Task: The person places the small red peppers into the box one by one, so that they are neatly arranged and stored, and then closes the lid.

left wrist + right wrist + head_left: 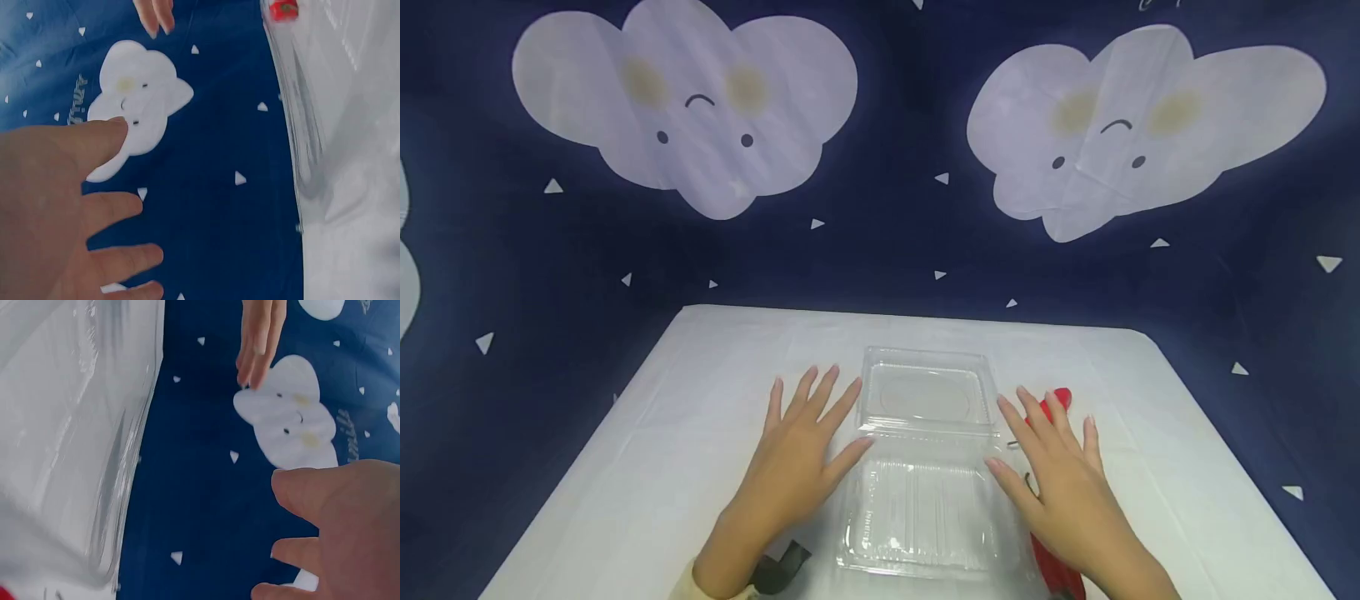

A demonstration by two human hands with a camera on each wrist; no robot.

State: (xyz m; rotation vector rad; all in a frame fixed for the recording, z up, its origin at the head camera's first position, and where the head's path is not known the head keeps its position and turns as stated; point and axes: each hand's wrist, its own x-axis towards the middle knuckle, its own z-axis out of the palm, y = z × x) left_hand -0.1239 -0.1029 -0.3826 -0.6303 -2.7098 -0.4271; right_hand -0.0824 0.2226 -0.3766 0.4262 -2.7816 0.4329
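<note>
A clear plastic clamshell box lies unfolded on the table, its lid toward the far side. My left hand is spread palm down at the box's left side, its thumb tip overlapping the box's edge in the head view. On the other side my right hand is spread too, with nothing in its grasp. Two red peppers with thin dark stems lie to the right of the box. The far red pepper shows past my right fingers, while the near red pepper is partly hidden under that hand.
A white-covered table carries everything. Behind it hangs a dark blue cloth printed with white clouds and small triangles. A dark wrist strap shows at my left cuff.
</note>
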